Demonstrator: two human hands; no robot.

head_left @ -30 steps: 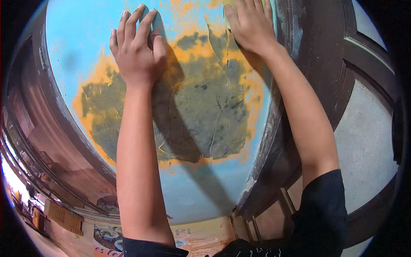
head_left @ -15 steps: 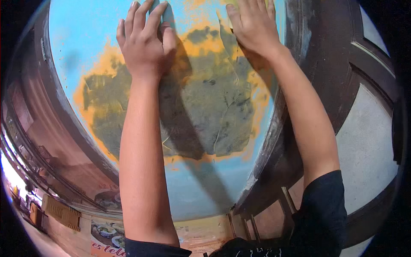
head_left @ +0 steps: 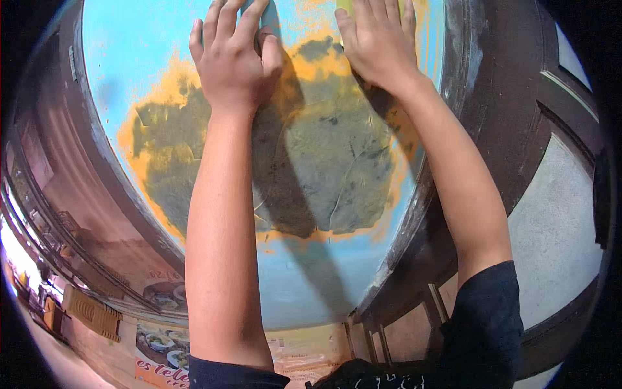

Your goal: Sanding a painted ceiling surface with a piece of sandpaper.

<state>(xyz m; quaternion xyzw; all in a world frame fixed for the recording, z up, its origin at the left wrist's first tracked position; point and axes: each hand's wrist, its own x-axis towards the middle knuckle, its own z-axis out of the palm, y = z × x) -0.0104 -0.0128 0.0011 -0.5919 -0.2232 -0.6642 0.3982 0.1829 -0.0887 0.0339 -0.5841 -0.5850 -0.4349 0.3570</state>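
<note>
- At 8 o'clock, brown slatted furniture (head_left: 94, 316) stands well apart from the hands.
- At 11 o'clock, the left hand (head_left: 236, 61) lies palm down over the blue panel (head_left: 123, 58), fingers nearly straight and slightly spread, thumb bent. The palm is hidden, so I cannot tell whether anything is under it.
- Around the middle, the panel bears a grey patch (head_left: 353, 149) with an orange border (head_left: 178, 72). Thin ridges or cracks cross it; hard, uneven pressure there could lift flakes or leave gouges.
- At 1 o'clock, the right hand (head_left: 379, 45) is spread wide over a yellow-green piece (head_left: 343, 6), mostly covered. Whether it is gripped, I cannot tell; with no finger visibly hooked around it, it could slip sideways.
- At 2 o'clock, the dark frame (head_left: 476, 97) borders the panel; overreaching could knock knuckles against it.
</note>
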